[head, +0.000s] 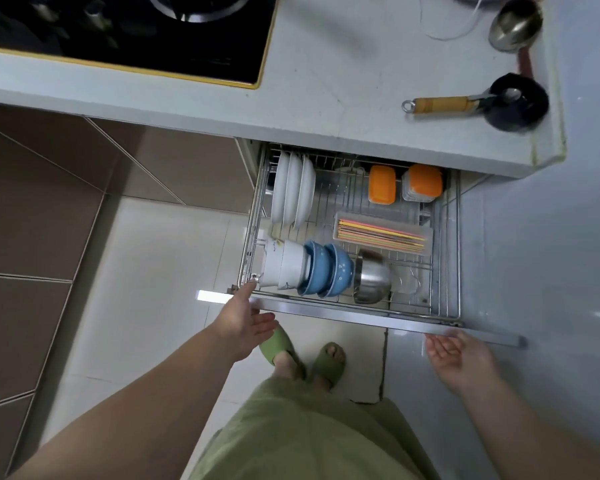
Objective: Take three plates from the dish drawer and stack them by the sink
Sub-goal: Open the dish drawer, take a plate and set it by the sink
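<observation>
Glossy white plates [293, 188], seemingly ceramic, in chromed wire drawer [447, 237].

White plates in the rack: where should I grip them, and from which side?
Grip the upper rims of the white plates, coming down from above. They stand on edge in the wire rack, so only the rims are exposed. The left hand is nearer; both it and the right hand are empty.

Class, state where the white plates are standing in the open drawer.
The white plates stand on edge in the drawer's back left corner, behind the white bowls and left of the orange boxes.
</observation>
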